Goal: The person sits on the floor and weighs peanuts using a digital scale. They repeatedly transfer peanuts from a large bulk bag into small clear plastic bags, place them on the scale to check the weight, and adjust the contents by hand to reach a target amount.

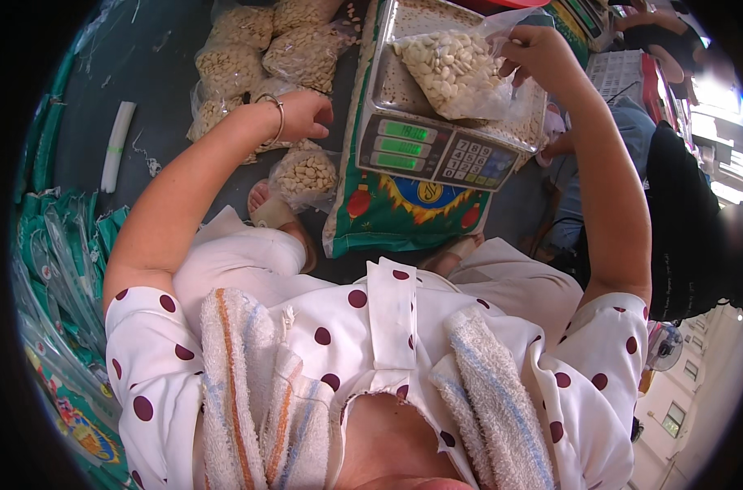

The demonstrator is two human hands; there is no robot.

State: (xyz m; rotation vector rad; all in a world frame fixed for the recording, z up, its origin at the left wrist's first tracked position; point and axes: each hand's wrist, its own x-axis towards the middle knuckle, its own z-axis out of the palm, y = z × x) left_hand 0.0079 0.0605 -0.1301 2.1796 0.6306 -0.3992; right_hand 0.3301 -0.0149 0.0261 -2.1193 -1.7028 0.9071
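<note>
A clear plastic bag of pale, flat seeds or beans (449,69) lies on the metal pan of a digital weighing scale (396,82). My right hand (539,61) is at the bag's right side, by its loose mouth, with bent fingers closed on the plastic. Lit green displays and a keypad show on the scale's near face. My left hand (302,116), a bangle on its wrist, hovers left of the scale with fingers loosely apart and nothing in them. Just below it sits a small filled bag (303,175); whether they touch is unclear.
Under the scale is a full green printed sack (412,214). Several filled bags (232,69) cluster at the far left, near a white tube (118,147). Green packaging (57,269) heaps up on the left. Other people and a white crate (616,77) are at the right.
</note>
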